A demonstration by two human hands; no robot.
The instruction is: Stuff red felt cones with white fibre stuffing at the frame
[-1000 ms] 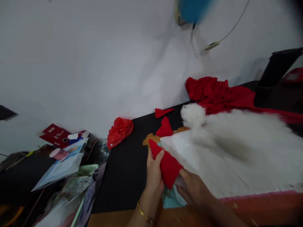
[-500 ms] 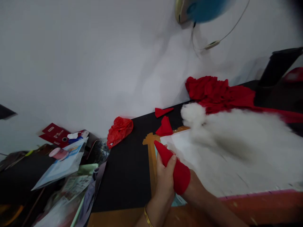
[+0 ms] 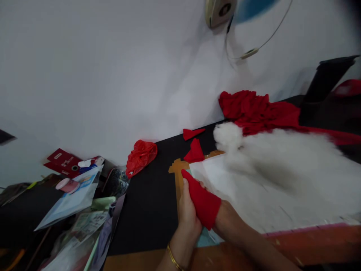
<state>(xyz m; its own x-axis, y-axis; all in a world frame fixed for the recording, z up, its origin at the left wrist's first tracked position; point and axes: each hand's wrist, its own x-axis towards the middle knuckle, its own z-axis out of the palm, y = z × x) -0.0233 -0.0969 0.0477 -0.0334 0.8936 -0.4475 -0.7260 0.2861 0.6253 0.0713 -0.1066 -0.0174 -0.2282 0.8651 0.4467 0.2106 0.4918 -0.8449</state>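
Observation:
A red cone-shaped fabric piece (image 3: 204, 201), its tip pointing up and left, is pulled over my right hand (image 3: 225, 218). Only the wrist shows at the cone's wide opening; the fingers inside are hidden. My left hand (image 3: 186, 209), with a gold bangle at the wrist, is closed round the cone from its left side, thumb along the edge near the tip. Two more red fabric pieces lie just beyond: a crumpled one (image 3: 194, 151) and a thin pointed one (image 3: 193, 133). Fluffy white stuffing (image 3: 304, 162) is heaped to the right on a white sheet (image 3: 254, 207).
Bunched red cloth (image 3: 256, 109) lies behind the stuffing. A red plastic bag (image 3: 141, 157) rests on the black tabletop (image 3: 146, 210) by the wall. At left stand a red box (image 3: 63, 162), a pink spool (image 3: 67, 185) and a green-rimmed bin (image 3: 105, 203). A fan (image 3: 221, 13) hangs above.
My left thumb has shifted from across the front of the red cone to its left edge. Both hands and the cone have turned slightly. The view has moved a little.

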